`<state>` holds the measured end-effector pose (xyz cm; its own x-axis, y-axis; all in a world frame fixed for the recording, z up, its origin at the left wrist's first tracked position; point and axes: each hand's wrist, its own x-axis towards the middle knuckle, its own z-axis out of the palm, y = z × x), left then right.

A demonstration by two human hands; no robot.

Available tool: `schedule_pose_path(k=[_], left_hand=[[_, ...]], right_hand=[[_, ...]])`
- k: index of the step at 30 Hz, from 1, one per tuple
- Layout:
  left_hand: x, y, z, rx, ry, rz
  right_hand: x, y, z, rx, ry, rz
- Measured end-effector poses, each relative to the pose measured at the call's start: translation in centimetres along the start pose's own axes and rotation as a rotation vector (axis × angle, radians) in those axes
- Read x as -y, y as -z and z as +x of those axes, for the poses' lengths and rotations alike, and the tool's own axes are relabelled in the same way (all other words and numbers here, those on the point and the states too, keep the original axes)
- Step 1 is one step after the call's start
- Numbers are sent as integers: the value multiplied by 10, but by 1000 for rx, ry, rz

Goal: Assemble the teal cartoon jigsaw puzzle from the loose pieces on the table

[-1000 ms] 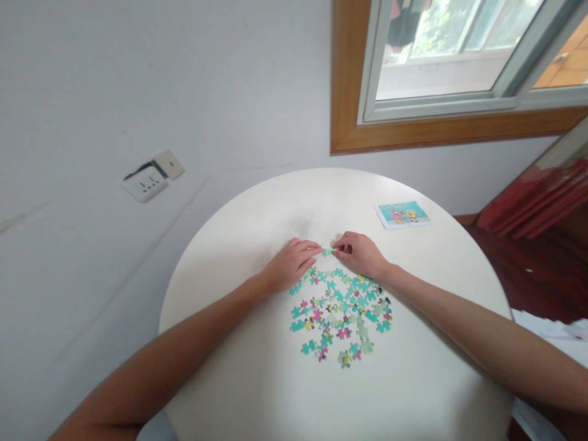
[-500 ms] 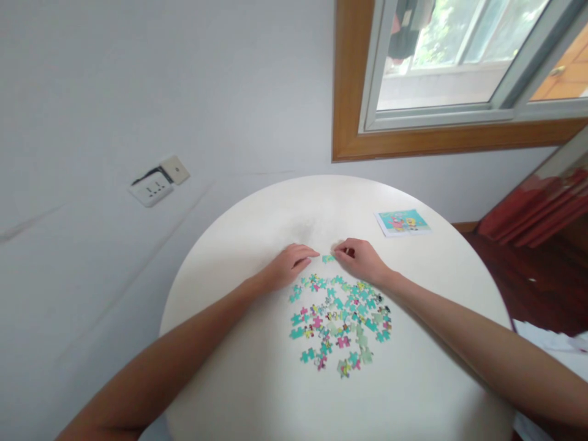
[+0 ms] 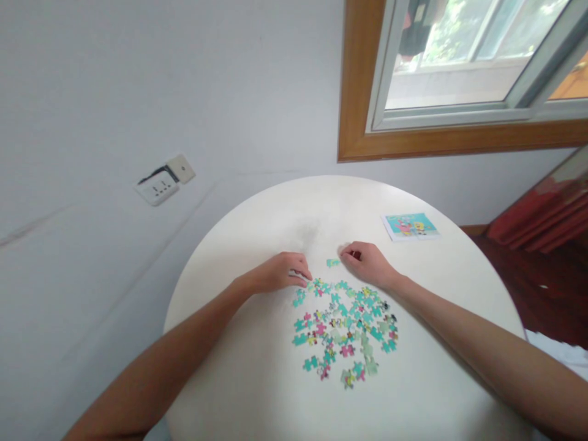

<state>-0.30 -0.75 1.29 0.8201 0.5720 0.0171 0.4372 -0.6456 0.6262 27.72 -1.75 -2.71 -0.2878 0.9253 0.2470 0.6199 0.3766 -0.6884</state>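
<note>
A small teal joined puzzle bit [image 3: 333,263] lies alone on the round white table [image 3: 257,380], just beyond a loose pile of teal, pink and pale puzzle pieces [image 3: 344,324]. My right hand [image 3: 367,262] rests right of that bit with its fingers curled, fingertips a little apart from it and nothing seen in them. My left hand [image 3: 278,275] sits at the pile's upper left edge, fingers curled down onto the table near the outermost pieces. Something pale shows under its fingertips; I cannot make out what it is.
A small picture card [image 3: 410,225] with cartoon figures lies at the table's far right. A wall socket [image 3: 158,184] is on the white wall to the left. A wood-framed window [image 3: 459,141] is beyond the table, and red fabric [image 3: 542,220] lies at the right.
Both hands have let go of the teal bit, which now lies alone. My left hand has drawn back toward the pile's edge and its fingers have curled. The view shifted slightly.
</note>
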Motion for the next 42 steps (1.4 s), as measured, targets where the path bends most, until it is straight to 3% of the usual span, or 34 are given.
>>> schedule_pose_path(k=[15,17,22,26,37,40,42], left_hand=[[-10,-2,-1,0,95,-6],[-12,-5,1,-81,173,-100],[-25,-21,12,-468,285,-491],[-36,-35,15,-592,369,-636],[-46,-46,17,-625,417,-758],[-39,-44,16,-580,362,-642],[-32,-41,17,-559,281,-415]], right_hand=[[3,3,2,6,-17,63],[3,1,2,-30,-31,115],[16,-7,-5,-123,1,209],[37,-11,-15,-115,93,319],[45,-15,-21,-171,424,263],[38,-10,-17,-164,487,210],[30,-3,-11,-136,463,174]])
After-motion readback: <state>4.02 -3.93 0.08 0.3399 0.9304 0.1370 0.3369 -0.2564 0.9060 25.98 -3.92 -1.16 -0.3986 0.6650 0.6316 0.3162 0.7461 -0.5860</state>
